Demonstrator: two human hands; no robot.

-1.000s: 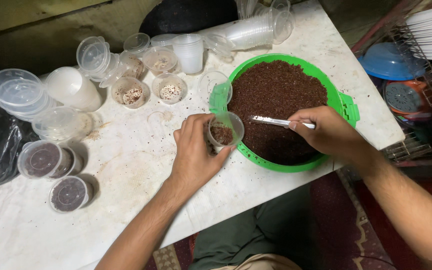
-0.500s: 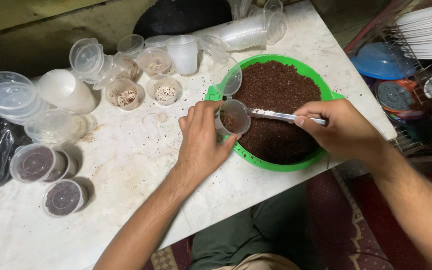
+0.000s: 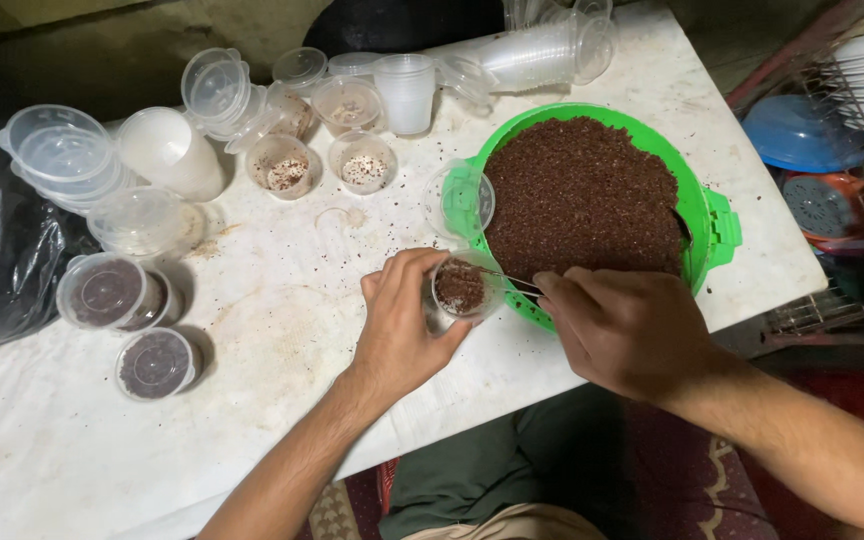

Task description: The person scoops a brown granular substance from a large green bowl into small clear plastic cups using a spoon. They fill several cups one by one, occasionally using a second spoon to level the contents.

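While my left hand (image 3: pixel 404 325) grips the small clear plastic cup (image 3: pixel 460 288), my right hand (image 3: pixel 624 325) pinches a thin metal spoon (image 3: pixel 512 278).
I keep the cup touching the round green plastic basin (image 3: pixel 714 215) rim, so brown grains spill back inside.

Left hand (image 3: pixel 402 325) grips small clear cup (image 3: pixel 460 288) partly filled with brown grains, held at near rim of green bowl (image 3: pixel 712 215). Right hand (image 3: pixel 627 325) holds thin spoon (image 3: pixel 508 276), tip at cup mouth; spoon mostly hidden, probably metal. Bowl heaped with brown grains. White table (image 3: pixel 282 320) carries two lidded filled tubs (image 3: pixel 132 325) at left, empty cups and lids behind.
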